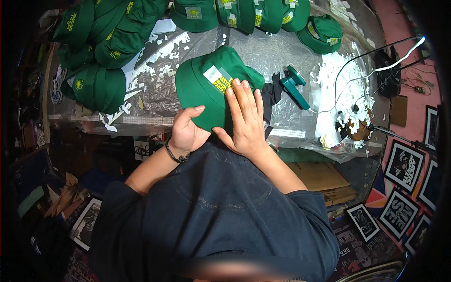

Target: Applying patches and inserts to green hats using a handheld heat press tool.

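Note:
A green bucket hat (197, 94) with yellow lettering and a pale film patch on its side is tilted at the table's near edge, in front of my chest. My left hand (185, 129) grips its brim from the near left, thumb on top and fingers hidden beneath. My right hand (245, 117) lies flat on the hat's side, fingers stretched, the fingertips touching the lettering. A black cloth (271, 98) lies just right of the hat. Beyond that rests a teal hand-held iron (295, 88), its white cord running off to the right.
Stacked green hats (105, 89) fill the table's far left, and more hats (253, 16) stand along the back. White scraps (336, 89) are heaped at the right under looping cords. Plastic sheeting (155, 101) covers the table. Framed prints (398, 214) are at the lower right.

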`<state>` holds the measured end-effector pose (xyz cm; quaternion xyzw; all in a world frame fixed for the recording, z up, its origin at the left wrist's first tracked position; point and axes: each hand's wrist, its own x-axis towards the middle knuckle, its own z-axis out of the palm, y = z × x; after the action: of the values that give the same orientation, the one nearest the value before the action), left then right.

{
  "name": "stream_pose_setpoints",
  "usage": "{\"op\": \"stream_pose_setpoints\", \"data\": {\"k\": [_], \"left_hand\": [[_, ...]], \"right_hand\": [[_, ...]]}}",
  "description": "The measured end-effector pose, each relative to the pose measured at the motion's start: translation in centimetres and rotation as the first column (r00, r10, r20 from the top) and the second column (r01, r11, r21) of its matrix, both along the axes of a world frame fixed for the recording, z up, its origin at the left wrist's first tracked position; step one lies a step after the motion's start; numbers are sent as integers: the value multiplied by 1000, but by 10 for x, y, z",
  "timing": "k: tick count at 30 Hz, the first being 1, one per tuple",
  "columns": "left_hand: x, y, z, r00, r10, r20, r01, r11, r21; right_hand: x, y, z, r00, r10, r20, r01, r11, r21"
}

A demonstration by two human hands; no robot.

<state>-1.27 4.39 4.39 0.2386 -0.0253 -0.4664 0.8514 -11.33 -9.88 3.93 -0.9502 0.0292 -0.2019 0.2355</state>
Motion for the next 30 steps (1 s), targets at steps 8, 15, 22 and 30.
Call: {"op": "stream_pose_setpoints", "data": {"k": [8, 15, 22, 30], "left_hand": [[0, 3, 3, 999, 3, 44, -3, 1000, -16], [-1, 4, 3, 998, 18, 52, -19, 1000, 18], [0, 5, 2, 999, 8, 53, -10, 1000, 30], [0, -2, 14, 999, 38, 35, -40, 996, 75]], "right_hand": [[2, -1, 9, 998, 13, 68, -18, 997, 73], [6, -5, 20, 995, 43, 90, -57, 986, 157], [9, -8, 27, 996, 46, 74, -57, 985, 163], [8, -7, 21, 999, 35, 38, -39, 994, 107]]}}
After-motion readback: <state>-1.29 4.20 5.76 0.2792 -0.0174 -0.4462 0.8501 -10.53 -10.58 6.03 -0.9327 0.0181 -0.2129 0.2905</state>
